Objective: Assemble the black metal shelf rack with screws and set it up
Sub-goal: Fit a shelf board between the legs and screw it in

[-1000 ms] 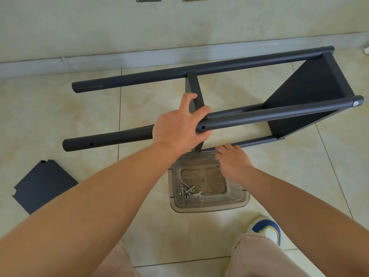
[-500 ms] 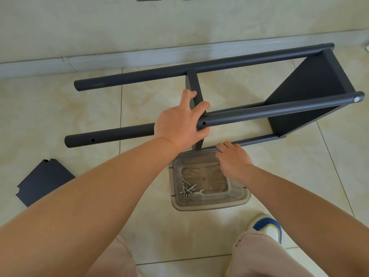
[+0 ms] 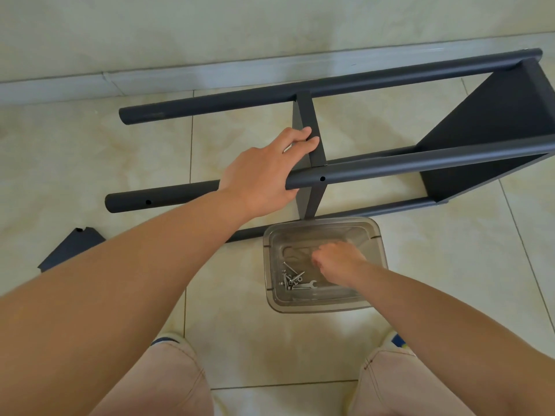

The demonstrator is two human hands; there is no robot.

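Observation:
The black shelf rack [image 3: 420, 163] lies on its side on the tiled floor, its four poles running left to right. A middle shelf panel [image 3: 312, 115] and an end panel [image 3: 495, 115] sit between them. My left hand [image 3: 261, 178] holds the rack where the near upper pole meets the middle panel, fingertips over the panel's edge. My right hand [image 3: 339, 262] is down inside a clear plastic container [image 3: 372, 232], blurred, fingers curled. Just left of it are loose screws [image 3: 291, 279] and a small wrench [image 3: 306, 285]. Whether the fingers hold anything is hidden.
A loose black shelf panel [image 3: 69, 250] lies flat on the floor at the left. The wall's skirting [image 3: 210, 76] runs just behind the rack. My knees and shoes [image 3: 165, 339] are at the bottom edge, close to the container.
My right hand left the rack's lower pole and dropped into the container. My left hand shifted its fingers from the pole onto the middle panel's edge.

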